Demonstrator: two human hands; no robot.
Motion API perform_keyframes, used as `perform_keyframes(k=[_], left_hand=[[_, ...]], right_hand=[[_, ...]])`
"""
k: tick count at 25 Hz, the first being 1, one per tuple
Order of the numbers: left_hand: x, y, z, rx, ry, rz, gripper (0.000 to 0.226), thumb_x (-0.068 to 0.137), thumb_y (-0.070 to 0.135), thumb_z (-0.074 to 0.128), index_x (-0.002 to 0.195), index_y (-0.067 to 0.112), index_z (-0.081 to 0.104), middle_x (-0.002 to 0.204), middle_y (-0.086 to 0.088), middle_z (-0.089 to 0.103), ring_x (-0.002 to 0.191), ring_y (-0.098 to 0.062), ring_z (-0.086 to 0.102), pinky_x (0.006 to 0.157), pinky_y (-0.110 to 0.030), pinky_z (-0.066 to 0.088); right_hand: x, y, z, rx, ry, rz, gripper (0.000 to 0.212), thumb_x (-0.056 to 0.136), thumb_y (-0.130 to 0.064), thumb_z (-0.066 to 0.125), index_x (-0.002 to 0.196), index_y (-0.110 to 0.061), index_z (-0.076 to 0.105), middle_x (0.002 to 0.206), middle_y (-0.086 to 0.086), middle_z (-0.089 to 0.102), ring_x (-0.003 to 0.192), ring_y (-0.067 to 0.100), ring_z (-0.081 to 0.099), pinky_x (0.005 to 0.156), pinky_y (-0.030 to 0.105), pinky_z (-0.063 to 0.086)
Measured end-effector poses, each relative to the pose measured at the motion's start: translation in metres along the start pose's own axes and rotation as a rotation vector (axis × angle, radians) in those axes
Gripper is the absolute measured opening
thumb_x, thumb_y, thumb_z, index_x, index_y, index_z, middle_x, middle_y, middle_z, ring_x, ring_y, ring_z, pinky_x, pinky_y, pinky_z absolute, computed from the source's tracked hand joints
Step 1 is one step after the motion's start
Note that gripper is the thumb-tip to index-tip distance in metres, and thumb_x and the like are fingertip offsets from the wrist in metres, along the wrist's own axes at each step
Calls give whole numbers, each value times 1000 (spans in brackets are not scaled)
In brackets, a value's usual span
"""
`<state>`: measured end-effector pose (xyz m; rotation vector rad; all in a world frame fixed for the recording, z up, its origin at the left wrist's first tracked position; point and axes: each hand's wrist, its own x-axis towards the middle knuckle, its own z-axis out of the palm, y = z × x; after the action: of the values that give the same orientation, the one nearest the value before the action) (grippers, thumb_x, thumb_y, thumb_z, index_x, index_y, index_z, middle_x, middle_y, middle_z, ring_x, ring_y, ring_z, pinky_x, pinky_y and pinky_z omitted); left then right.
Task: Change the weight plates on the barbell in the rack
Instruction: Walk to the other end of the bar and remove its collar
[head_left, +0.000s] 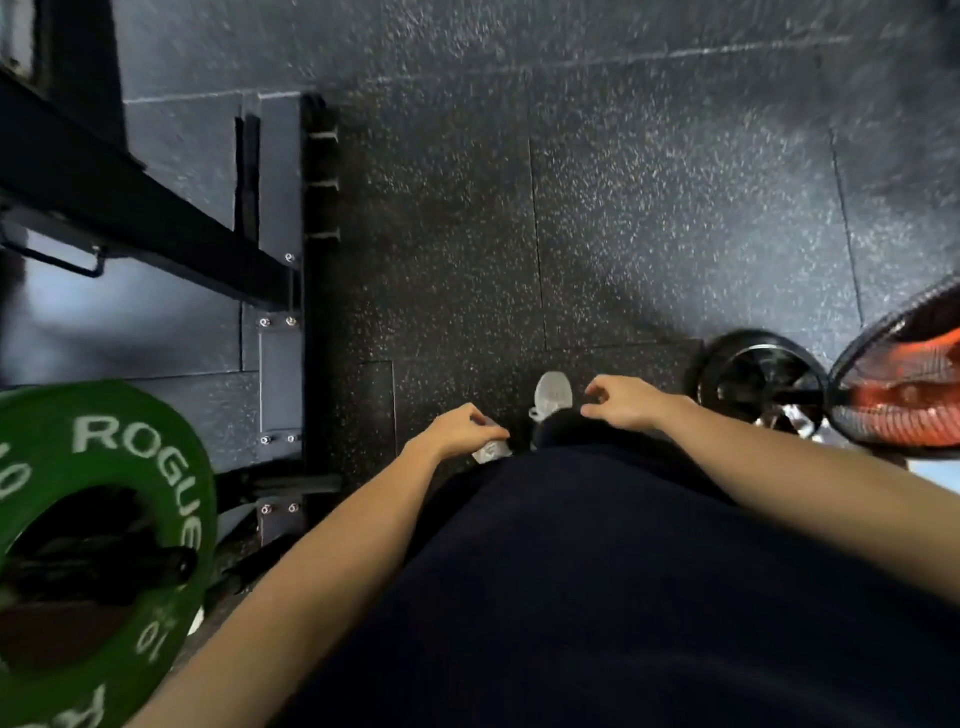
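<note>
A green bumper plate (111, 499) marked ROGUE and 10 fills the lower left, with a dark bar end (166, 564) showing through its centre. My left hand (457, 431) hangs to the right of it, fingers loosely curled and holding nothing. My right hand (626, 402) hangs further right, also loosely curled and holding nothing. Both hands are above the speckled rubber floor, apart from the plate. A small black plate (753, 382) lies on the floor to the right of my right hand.
The black rack frame (156, 218) and its bolted base (280, 322) run along the left. An orange-and-black fan cage (904, 395) juts in at the right edge. My white shoes (553, 395) and dark clothing sit below the hands. Rubber floor (649, 208) stretches ahead.
</note>
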<state>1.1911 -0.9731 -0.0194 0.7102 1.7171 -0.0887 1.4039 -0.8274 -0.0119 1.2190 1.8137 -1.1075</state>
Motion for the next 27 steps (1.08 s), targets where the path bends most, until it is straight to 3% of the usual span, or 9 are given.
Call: perform_keyframes(k=[5,10,14,18,23,27], left_hand=[[27,37,-18,119,-72,19,60,86,57,60,131,18,52,135,-3,54,120,-22,51,94,-33,42],[66,105,-57,155,-63,19,56,85,58,61,126,21,54,128,1,55,116,-20,52,97,-35,42],[105,178,-105,168,-5,8,48,84,59,60,117,24,55,116,1,58,104,-18,53,95,-36,43],[132,256,-152,118,91,14,51,76,67,59,112,31,57,118,8,58,110,-18,55,99,-40,44],[166,330,-200,20,146,17,44,82,59,61,111,27,60,113,6,59,103,-15,53,87,-31,40],[201,365,-247,-41,171,-21,39,83,57,60,104,24,61,104,6,61,100,-16,56,85,-32,45]], right_hand=[[10,14,-21,159,104,26,45,91,-41,58,128,-18,54,130,6,58,119,26,53,101,36,41],[38,46,-67,198,76,79,40,90,-38,59,123,-15,57,127,8,60,117,26,54,100,34,42],[74,76,-166,218,96,65,39,89,-40,58,121,-16,59,126,7,60,113,26,56,96,35,44],[98,102,-276,223,164,23,39,93,-37,55,124,-13,57,127,8,59,115,26,55,99,37,44],[143,109,-355,191,92,12,44,95,-38,54,129,-10,50,130,8,57,100,22,58,98,43,47],[185,87,-414,86,14,-21,47,97,-35,51,129,0,51,133,14,53,117,31,54,103,44,42]])
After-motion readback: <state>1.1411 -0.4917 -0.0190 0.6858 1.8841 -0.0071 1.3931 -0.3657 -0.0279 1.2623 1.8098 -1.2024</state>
